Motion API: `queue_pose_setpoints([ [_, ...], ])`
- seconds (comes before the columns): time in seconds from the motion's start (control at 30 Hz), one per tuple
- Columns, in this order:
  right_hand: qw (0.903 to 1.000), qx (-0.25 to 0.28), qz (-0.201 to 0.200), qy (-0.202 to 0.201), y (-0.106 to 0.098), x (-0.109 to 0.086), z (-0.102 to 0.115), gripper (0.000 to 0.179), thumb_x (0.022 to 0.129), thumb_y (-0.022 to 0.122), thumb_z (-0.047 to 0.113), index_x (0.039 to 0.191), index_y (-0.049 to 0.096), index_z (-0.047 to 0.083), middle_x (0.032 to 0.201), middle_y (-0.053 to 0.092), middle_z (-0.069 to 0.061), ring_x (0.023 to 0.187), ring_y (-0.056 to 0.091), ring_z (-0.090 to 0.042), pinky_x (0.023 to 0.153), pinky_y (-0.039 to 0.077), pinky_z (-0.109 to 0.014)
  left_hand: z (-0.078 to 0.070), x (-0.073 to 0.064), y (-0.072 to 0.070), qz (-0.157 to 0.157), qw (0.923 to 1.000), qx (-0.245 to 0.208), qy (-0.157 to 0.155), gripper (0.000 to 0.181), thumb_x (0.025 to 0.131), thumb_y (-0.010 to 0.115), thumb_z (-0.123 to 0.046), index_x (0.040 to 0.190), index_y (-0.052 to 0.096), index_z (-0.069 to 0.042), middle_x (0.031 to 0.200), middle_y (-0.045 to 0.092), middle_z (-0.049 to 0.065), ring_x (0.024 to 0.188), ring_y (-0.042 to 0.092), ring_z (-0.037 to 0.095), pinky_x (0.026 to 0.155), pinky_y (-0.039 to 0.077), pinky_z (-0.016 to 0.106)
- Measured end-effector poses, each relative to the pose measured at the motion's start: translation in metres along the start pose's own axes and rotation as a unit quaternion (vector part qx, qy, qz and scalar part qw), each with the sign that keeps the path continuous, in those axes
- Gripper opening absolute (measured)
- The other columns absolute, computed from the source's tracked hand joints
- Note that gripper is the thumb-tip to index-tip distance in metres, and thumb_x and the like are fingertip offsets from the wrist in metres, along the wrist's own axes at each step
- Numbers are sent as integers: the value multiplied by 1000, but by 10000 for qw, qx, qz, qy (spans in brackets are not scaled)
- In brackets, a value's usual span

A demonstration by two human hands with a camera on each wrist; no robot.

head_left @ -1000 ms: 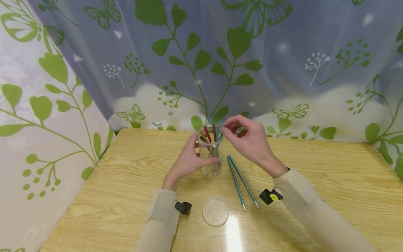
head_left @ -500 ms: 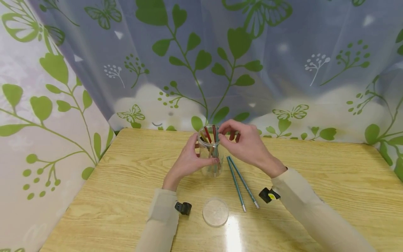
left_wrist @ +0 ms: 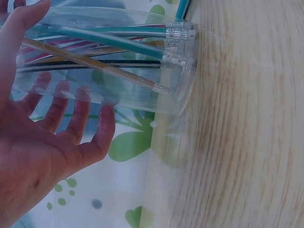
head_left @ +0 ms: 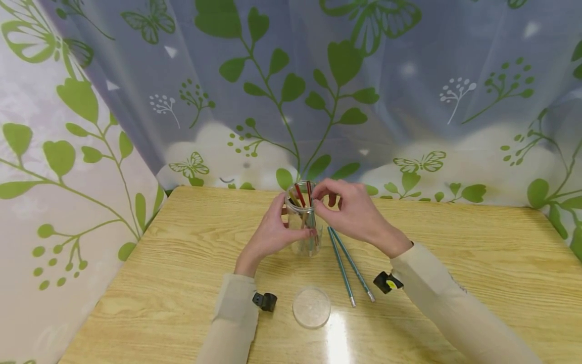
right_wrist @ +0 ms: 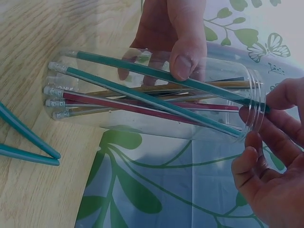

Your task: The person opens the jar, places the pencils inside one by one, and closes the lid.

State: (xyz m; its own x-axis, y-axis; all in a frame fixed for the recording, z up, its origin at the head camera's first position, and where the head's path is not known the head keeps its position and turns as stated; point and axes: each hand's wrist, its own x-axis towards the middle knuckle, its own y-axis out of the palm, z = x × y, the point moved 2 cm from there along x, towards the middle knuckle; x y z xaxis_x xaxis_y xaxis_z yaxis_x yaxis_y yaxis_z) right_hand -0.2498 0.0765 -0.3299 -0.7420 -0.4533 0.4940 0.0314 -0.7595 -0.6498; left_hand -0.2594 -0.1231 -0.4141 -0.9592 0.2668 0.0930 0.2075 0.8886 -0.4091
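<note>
A clear jar (head_left: 296,222) stands upright near the table's back edge. My left hand (head_left: 270,230) grips its side, thumb in front and fingers around behind. Inside lean several pencils (right_wrist: 156,109), teal, red and yellowish, eraser ends down. My right hand (head_left: 352,210) is at the right side of the jar's mouth. Its fingertips pinch the upper end of a teal pencil (right_wrist: 128,66), which lies inside the jar and sticks slightly past the rim, as the right wrist view shows. In the head view that end is hidden by the fingers.
Two more teal pencils (head_left: 341,265) lie on the wooden table (head_left: 182,303), right of the jar, their far ends meeting. A round clear lid (head_left: 311,307) lies in front. Behind the table hangs a leaf-patterned curtain (head_left: 400,101).
My right hand has moved slightly left and down over the jar's mouth, covering the teal pencil tops. The left hand and jar have stayed in place.
</note>
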Motion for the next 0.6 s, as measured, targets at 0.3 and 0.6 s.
queue_pose_setpoints([
  [0.3,9998,36,-140,-153,-3,-2,-1,11,94,66,10,99,74,14,91,71,1,75,57,-16,58,45,-25,-1,-1,0,11,10000,-22,-74,92,77,89,-34,153,36,-33,147,44,-8,134,49,27,105,49,51],
  [0.6,9959,127,-885,-140,-18,-11,-14,12,92,69,4,100,75,10,93,71,-2,75,60,-9,60,50,-21,-1,-1,0,16,9999,-64,-137,96,74,92,-37,152,35,-34,146,45,-5,136,48,28,109,47,54],
])
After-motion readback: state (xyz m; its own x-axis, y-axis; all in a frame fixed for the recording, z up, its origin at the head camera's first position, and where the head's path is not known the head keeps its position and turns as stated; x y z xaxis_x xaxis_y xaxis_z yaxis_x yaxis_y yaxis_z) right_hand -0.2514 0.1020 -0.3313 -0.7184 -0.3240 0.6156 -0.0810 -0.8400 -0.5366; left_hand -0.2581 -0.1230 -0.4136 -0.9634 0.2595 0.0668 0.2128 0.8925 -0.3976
